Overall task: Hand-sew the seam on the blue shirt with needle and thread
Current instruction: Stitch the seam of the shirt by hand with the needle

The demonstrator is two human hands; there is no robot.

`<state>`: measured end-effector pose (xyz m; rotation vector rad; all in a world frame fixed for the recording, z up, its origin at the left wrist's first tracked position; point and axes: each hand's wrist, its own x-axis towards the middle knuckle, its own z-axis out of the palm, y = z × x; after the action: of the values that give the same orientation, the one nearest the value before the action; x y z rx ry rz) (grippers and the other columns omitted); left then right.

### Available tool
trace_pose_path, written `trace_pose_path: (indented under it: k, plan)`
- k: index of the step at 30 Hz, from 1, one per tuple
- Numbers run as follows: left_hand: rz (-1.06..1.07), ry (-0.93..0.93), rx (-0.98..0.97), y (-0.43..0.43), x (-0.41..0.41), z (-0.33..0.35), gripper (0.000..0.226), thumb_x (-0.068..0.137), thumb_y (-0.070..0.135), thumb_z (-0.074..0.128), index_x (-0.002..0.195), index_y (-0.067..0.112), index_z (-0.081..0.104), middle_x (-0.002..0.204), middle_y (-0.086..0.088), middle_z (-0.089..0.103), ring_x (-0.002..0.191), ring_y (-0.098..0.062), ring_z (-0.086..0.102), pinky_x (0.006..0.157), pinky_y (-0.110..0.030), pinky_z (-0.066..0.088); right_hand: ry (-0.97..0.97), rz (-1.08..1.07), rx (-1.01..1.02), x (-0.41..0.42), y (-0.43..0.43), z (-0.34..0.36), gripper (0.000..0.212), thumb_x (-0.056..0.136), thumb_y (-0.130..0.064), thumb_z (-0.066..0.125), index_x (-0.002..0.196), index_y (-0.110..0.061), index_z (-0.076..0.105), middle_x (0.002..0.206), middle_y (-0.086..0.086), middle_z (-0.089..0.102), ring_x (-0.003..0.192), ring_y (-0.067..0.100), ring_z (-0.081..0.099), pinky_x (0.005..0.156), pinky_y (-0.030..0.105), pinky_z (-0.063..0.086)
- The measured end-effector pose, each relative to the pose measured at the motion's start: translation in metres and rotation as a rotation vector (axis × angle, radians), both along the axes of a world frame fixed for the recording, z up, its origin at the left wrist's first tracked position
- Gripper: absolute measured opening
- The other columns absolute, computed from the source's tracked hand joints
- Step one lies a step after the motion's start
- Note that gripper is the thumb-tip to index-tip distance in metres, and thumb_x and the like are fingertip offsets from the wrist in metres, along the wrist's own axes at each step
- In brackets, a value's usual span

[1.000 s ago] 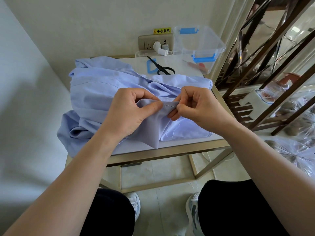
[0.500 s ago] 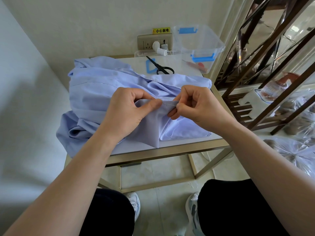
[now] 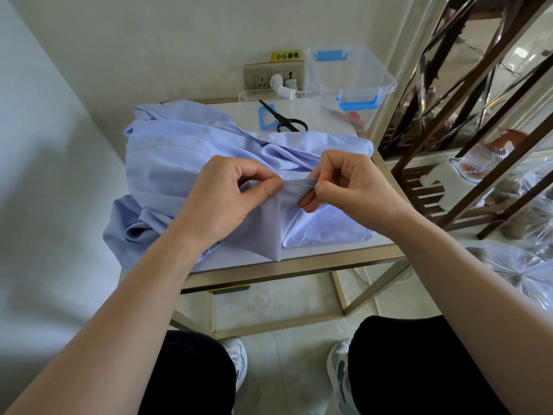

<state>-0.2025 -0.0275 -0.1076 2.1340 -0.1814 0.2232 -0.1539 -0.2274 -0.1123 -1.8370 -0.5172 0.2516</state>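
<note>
Tabletop (image 3: 321, 122) carries the blue shirt (image 3: 179, 151); left grip (image 3: 227, 202) pinches its fold, right grip (image 3: 356, 190) pinches the needle (image 3: 303, 184).

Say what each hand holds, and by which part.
Left hand pinches the blue shirt at a raised fold by the seam. Right hand pinches the needle by its right end; its tip points left.

Home corner — wall socket (image 3: 273, 75), side table (image 3: 299, 266)
</note>
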Motion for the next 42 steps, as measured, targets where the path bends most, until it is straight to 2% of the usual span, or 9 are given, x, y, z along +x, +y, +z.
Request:
trace_pose_path:
  k: [7,13,16,20,26,29,33,36,42]
  plan:
    - [0.014,0.012,0.026,-0.002,-0.004,0.001,0.018,0.089,0.017,0.069,0.076,0.029,0.070,0.078,0.015,0.071,0.073,0.002,0.061,0.068,-0.010,0.043,0.006,0.037,-0.032,-0.003,-0.001,0.001,0.027,0.081,0.015,0.051,0.068,-0.008,0.050,0.075,0.015,0.067,0.077,0.025,0.074,0.077,0.034,0.060]
    - [0.012,0.076,0.002,-0.003,-0.006,0.002,0.015,0.088,0.019,0.072,0.076,0.028,0.071,0.078,0.007,0.072,0.078,-0.016,0.063,0.069,-0.022,0.048,-0.027,0.024,-0.067,-0.008,0.000,0.002,0.025,0.080,0.015,0.053,0.068,-0.007,0.050,0.074,0.012,0.069,0.075,0.021,0.074,0.072,0.022,0.055]
    - [-0.010,0.153,-0.011,-0.002,-0.009,0.002,0.006,0.083,0.022,0.077,0.081,0.025,0.072,0.079,0.006,0.072,0.081,-0.015,0.063,0.067,-0.021,0.049,-0.032,0.008,-0.062,-0.008,-0.003,0.000,0.024,0.080,0.015,0.053,0.068,-0.006,0.049,0.079,0.019,0.069,0.076,0.023,0.074,0.077,0.031,0.059]
    - [-0.030,0.098,-0.010,0.004,-0.010,0.006,0.022,0.077,0.017,0.082,0.091,0.023,0.066,0.081,0.003,0.067,0.073,-0.018,0.059,0.063,-0.019,0.047,-0.025,-0.005,-0.044,-0.008,-0.008,0.000,0.027,0.080,0.016,0.052,0.067,-0.008,0.048,0.083,0.023,0.068,0.079,0.025,0.074,0.080,0.034,0.059]
    - [-0.071,-0.016,0.168,0.012,-0.014,0.009,0.023,0.078,0.015,0.080,0.077,0.029,0.062,0.074,0.022,0.062,0.067,-0.003,0.055,0.063,-0.012,0.043,-0.029,-0.025,-0.068,-0.010,-0.008,0.002,0.028,0.080,0.015,0.051,0.066,-0.009,0.047,0.087,0.026,0.067,0.079,0.022,0.074,0.077,0.028,0.058]
    - [-0.065,-0.056,0.225,0.014,-0.017,0.008,0.024,0.077,0.015,0.081,0.081,0.029,0.062,0.081,0.028,0.060,0.072,-0.003,0.054,0.065,-0.013,0.043,-0.021,-0.034,-0.075,-0.010,-0.009,0.002,0.024,0.080,0.012,0.054,0.067,-0.008,0.048,0.088,0.023,0.069,0.081,0.023,0.074,0.084,0.038,0.059]
    - [-0.113,-0.042,0.277,0.018,-0.019,0.008,0.033,0.074,0.013,0.073,0.097,0.028,0.054,0.100,0.016,0.054,0.086,-0.009,0.055,0.071,-0.027,0.048,-0.024,-0.056,-0.088,-0.010,-0.008,0.001,0.014,0.070,-0.010,0.061,0.065,-0.011,0.048,0.088,0.016,0.072,0.086,0.028,0.072,0.089,0.053,0.054]
    - [-0.143,-0.075,0.325,0.015,-0.023,0.005,0.029,0.069,0.012,0.056,0.095,0.026,0.054,0.099,0.013,0.048,0.092,-0.006,0.051,0.072,-0.021,0.044,-0.045,-0.078,-0.097,-0.011,-0.007,0.002,0.022,0.057,-0.033,0.060,0.062,-0.016,0.049,0.088,0.013,0.072,0.089,0.035,0.069,0.086,0.057,0.053]
    - [-0.003,-0.183,0.392,0.012,-0.019,-0.003,0.040,0.071,-0.010,0.051,0.085,0.027,0.058,0.099,0.011,0.044,0.091,-0.006,0.045,0.075,-0.019,0.039,-0.070,-0.101,-0.127,-0.010,-0.006,0.000,0.021,0.058,-0.037,0.058,0.062,-0.019,0.049,0.091,0.029,0.065,0.091,0.051,0.060,0.081,0.064,0.050]
